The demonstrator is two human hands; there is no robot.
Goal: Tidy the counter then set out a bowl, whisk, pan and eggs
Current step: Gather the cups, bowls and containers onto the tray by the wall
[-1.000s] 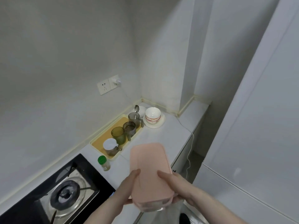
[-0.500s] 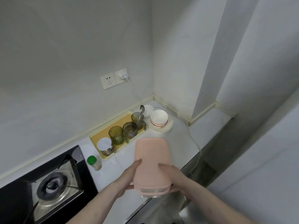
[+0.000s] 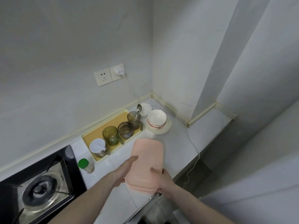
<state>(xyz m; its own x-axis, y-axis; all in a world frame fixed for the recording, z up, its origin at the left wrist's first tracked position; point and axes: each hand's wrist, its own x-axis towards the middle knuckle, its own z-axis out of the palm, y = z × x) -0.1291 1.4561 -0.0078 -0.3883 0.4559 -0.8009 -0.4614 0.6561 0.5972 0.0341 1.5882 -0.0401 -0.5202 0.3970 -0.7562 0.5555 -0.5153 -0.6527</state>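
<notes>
Both hands hold a pink-lidded rectangular container over the white counter. My left hand grips its left side with the thumb on the lid. My right hand grips the near right corner, thumb on top. A stack of white bowls stands on a white plate near the corner, beyond the container. No whisk, pan or eggs are in view.
A yellow tray holds glass mugs, one with a spoon, and a lidded steel cup. A green-capped jar stands beside the gas hob. A white cable crosses the counter from the wall socket.
The view has swung left and down towards the counter. The pink-lidded container, still held in both hands, has come lower and nearer the counter.
</notes>
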